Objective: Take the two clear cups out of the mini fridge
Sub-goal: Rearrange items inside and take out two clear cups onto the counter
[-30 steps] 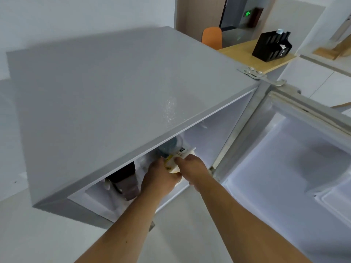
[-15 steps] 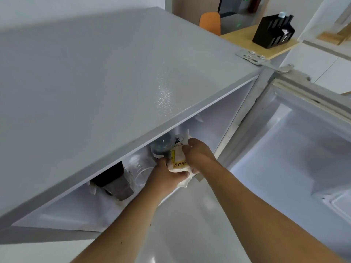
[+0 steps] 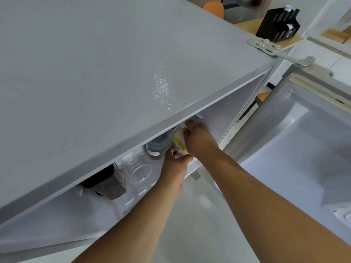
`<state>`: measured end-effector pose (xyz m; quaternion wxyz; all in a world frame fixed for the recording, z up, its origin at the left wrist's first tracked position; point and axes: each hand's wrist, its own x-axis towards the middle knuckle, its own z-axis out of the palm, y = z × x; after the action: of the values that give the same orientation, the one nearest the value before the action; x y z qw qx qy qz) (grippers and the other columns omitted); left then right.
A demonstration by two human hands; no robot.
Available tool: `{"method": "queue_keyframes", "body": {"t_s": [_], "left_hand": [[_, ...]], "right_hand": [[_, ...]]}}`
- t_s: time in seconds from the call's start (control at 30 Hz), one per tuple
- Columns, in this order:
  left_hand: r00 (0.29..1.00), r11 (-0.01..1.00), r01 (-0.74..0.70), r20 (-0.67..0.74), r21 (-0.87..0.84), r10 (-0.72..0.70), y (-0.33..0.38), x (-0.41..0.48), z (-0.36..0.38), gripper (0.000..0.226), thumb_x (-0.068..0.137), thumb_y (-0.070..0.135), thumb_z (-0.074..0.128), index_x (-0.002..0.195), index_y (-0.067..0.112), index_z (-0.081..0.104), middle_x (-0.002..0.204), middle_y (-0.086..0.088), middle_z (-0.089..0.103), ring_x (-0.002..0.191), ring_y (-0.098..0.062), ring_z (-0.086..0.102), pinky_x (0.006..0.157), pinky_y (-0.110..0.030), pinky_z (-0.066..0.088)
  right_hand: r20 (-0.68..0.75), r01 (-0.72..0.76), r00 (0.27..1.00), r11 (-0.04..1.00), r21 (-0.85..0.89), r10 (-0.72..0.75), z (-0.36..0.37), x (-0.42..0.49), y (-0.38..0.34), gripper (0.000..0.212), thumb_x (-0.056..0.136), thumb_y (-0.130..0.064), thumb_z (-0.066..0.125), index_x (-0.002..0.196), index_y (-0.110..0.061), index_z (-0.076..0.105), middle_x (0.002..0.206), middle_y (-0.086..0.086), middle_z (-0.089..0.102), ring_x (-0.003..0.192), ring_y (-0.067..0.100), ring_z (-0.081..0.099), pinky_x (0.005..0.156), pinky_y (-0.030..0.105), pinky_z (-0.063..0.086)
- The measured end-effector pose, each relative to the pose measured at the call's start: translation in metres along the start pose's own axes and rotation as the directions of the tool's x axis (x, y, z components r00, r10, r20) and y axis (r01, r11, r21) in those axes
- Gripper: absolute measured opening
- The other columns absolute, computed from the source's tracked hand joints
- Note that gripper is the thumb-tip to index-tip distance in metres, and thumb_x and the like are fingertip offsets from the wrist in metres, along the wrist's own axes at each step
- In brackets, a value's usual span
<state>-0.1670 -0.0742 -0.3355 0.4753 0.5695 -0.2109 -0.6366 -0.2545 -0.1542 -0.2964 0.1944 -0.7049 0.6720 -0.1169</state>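
I look down over the grey top of the mini fridge (image 3: 114,73), whose door (image 3: 303,149) stands open to the right. Both hands reach inside under the top edge. My left hand (image 3: 175,168) and my right hand (image 3: 198,138) grip a white and yellow packet (image 3: 178,143) between them. A clear cup (image 3: 139,170) stands on the shelf just left of my left hand, untouched. A second clear cup is hard to make out behind it.
A dark-tinted jar (image 3: 158,148) stands right behind the packet. A dark brown container (image 3: 106,184) sits at the left of the shelf. Beyond the fridge are a wooden table with a black rack (image 3: 278,25) and an orange chair (image 3: 213,7).
Both hands have pushed the packet deeper and to the right inside the fridge. The view has shifted closer, and the clear cup now shows beside my left hand.
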Motion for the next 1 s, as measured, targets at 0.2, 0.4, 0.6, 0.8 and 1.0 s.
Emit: {"method": "queue_keyframes", "body": {"t_s": [0.2, 0.4, 0.6, 0.8, 1.0], "left_hand": [[0.999, 0.999, -0.04, -0.033, -0.009, 0.04, -0.002, 0.02, -0.002, 0.064, 0.083, 0.002, 0.069, 0.143, 0.011, 0.049, 0.142, -0.01, 0.062, 0.132, -0.024, 0.057, 0.116, -0.052, 0.042], [0.997, 1.0, -0.007, -0.072, 0.028, 0.009, 0.011, 0.015, -0.002, 0.063, 0.08, 0.001, 0.066, 0.138, -0.005, 0.044, 0.142, -0.033, 0.049, 0.139, -0.045, 0.041, 0.118, -0.057, 0.036], [0.996, 0.975, 0.062, 0.052, 0.215, -0.075, 0.013, -0.024, -0.03, 0.025, 0.094, -0.002, 0.06, 0.113, 0.014, 0.063, 0.1, -0.011, 0.07, 0.087, -0.021, 0.071, 0.08, -0.027, 0.06], [0.964, 0.961, -0.044, -0.241, 0.274, 0.113, 0.011, -0.04, -0.068, 0.021, 0.094, 0.018, 0.056, 0.083, 0.027, 0.071, 0.064, 0.011, 0.071, 0.05, -0.01, 0.067, 0.047, -0.023, 0.052], [0.834, 0.947, -0.244, -0.453, 0.209, 0.315, 0.051, -0.021, -0.062, 0.01, 0.075, 0.038, 0.055, 0.076, 0.032, 0.062, 0.074, 0.006, 0.069, 0.073, -0.029, 0.067, 0.074, -0.042, 0.058]], "right_hand": [[-0.054, 0.058, 0.997, 0.993, 0.107, -0.052, 0.003, 0.005, 0.003, 0.035, 0.105, -0.017, 0.043, 0.138, -0.014, 0.056, 0.128, 0.016, 0.062, 0.107, 0.028, 0.057, 0.078, 0.027, 0.038], [-0.088, 0.113, 0.991, 0.981, 0.161, -0.099, -0.002, 0.006, 0.001, 0.034, 0.104, -0.013, 0.043, 0.133, -0.012, 0.062, 0.121, 0.015, 0.066, 0.097, 0.024, 0.056, 0.075, 0.028, 0.041], [-0.183, 0.145, 0.976, 0.976, 0.164, -0.115, 0.004, -0.029, 0.009, 0.031, 0.103, -0.014, 0.045, 0.127, -0.012, 0.064, 0.117, 0.013, 0.066, 0.098, 0.028, 0.061, 0.074, 0.028, 0.042], [-0.428, 0.129, 0.9, 0.988, 0.086, -0.08, -0.007, -0.057, 0.006, 0.032, 0.098, -0.022, 0.055, 0.131, -0.023, 0.059, 0.123, 0.002, 0.059, 0.104, 0.021, 0.061, 0.071, 0.025, 0.047], [-0.082, -0.076, 0.988, 0.866, 0.494, 0.134, -0.017, -0.041, -0.025, 0.024, 0.097, -0.033, 0.049, 0.114, -0.032, 0.066, 0.108, 0.001, 0.072, 0.082, 0.025, 0.068, 0.059, 0.026, 0.05]]}}
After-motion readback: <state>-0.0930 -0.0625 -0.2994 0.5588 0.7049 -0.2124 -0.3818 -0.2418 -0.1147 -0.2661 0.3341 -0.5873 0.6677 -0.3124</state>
